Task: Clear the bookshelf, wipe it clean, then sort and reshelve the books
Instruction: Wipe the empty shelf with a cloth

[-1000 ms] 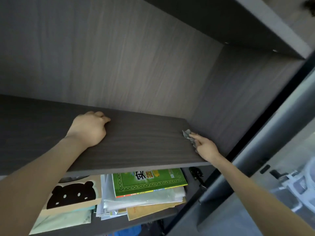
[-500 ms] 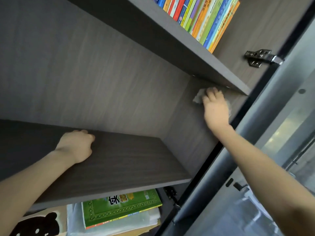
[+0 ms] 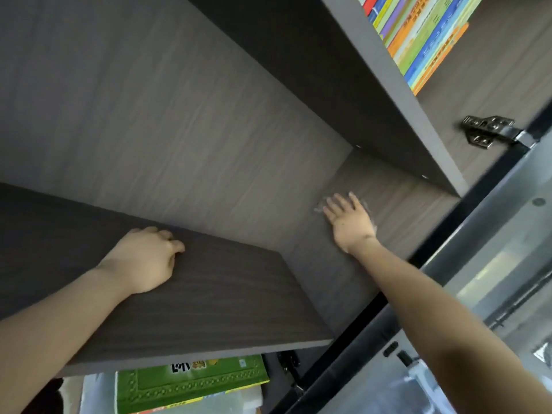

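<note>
The dark wood-grain shelf board (image 3: 227,300) has no books on it. My left hand (image 3: 146,258) rests on the board with its fingers loosely curled and holds nothing. With flat, straight fingers my right hand (image 3: 348,218) presses a pale grey cloth (image 3: 319,208) against the bookshelf's right side wall (image 3: 397,210). Only the cloth's edges show around the fingers. A row of colourful upright books (image 3: 418,37) stands on the shelf above. A green book (image 3: 191,383) lies flat on a stack on the shelf below.
A metal hinge (image 3: 490,131) sits on the right wall by the upper shelf. The black-framed glass door (image 3: 493,264) stands open at the right. The upper shelf board (image 3: 397,94) overhangs my right hand.
My right hand rose with the cloth from the shelf's right end up the side wall, then slid down and towards the back. The view tilted upwards. My left hand stayed on the board.
</note>
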A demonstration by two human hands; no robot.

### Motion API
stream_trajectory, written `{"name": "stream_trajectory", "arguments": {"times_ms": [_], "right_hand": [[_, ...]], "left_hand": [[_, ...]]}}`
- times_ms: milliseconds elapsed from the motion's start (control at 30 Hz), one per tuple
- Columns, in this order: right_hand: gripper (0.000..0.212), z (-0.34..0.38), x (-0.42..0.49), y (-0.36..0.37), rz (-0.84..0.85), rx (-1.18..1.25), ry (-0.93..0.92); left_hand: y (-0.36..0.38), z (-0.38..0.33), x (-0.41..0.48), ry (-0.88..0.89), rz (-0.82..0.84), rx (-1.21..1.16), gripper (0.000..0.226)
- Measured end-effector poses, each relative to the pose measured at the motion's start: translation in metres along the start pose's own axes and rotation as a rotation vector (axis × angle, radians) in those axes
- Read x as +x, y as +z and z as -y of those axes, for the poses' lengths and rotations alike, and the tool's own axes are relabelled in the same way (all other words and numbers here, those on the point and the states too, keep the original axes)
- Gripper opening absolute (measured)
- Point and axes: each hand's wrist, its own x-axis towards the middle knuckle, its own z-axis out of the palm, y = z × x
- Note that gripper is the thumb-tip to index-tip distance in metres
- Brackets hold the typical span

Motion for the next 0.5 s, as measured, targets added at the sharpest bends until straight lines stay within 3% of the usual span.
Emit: {"name": "stream_trajectory", "arguments": {"times_ms": [67, 167, 300, 400, 433, 500], "right_hand": [[0.057, -0.034, 0.035, -0.017, -0.067, 0.072, 0.262], [0.06, -0.02, 0.067, -0.008, -0.149, 0.253, 0.446], [0.067, 0.064, 0.065, 0.013, -0.275, 0.565, 0.399], [0.067, 0.14, 0.022, 0.026, -0.006, 0.853, 0.251], [0.068, 0.154, 0.014, 0.027, 0.043, 1.01, 0.26], [0.061, 0.153, 0.024, 0.008, -0.092, 1.396, 0.467]], "left_hand": [[0.003, 0.002, 0.002, -0.005, -0.009, 0.006, 0.041], [0.004, 0.0, 0.002, 0.006, -0.023, -0.019, 0.041], [0.004, 0.003, 0.0, -0.017, -0.023, -0.056, 0.04], [0.003, 0.001, -0.003, -0.018, -0.011, -0.063, 0.04], [0.003, -0.001, -0.003, -0.015, -0.011, -0.076, 0.04], [0.003, 0.002, -0.005, -0.016, -0.017, -0.091, 0.039]]}}
